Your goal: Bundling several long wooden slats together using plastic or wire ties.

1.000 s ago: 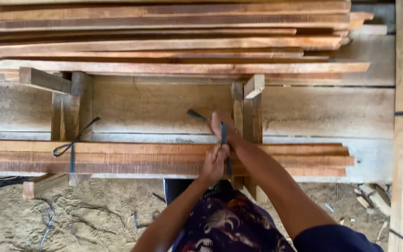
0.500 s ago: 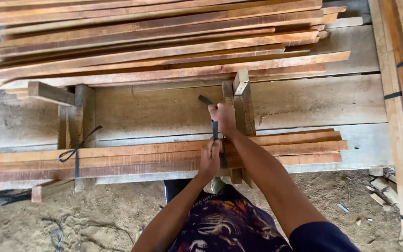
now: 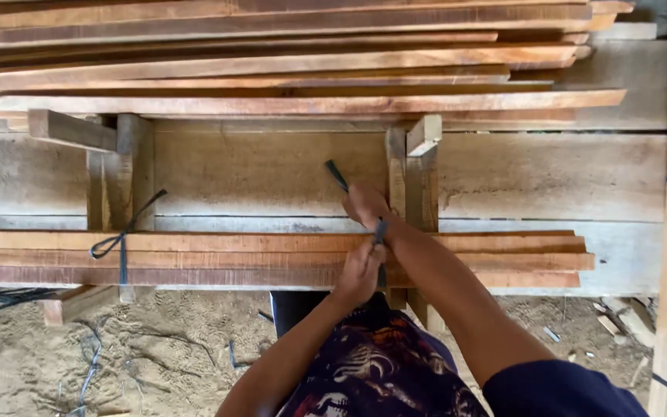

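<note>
I see one big grey wooden bench (image 3: 272, 174) running from left to right. At the far side lies one tall pile of long thin boards (image 3: 287, 54), too many for me to count, all lying left to right.

Nearer to me lies one small bundle of boards (image 3: 218, 259). I count about three layers in it. Its long side also runs left to right, and its ends point at the left and right edges. It rests on two wooden stands: the left stand (image 3: 121, 174) and the right stand (image 3: 407, 181).

I count two dark straps. The tied strap (image 3: 121, 243) goes around the bundle near its left end. The loose strap (image 3: 380, 235) goes over the bundle near the middle, running near to far, and its free end pokes up to the far left.

My right hand (image 3: 366, 205) is closed tight on the loose strap at the far side of the bundle. My left hand (image 3: 360, 272) pinches the same strap at the near side.

Below is one sandy floor (image 3: 117, 355) with strap scraps.
</note>
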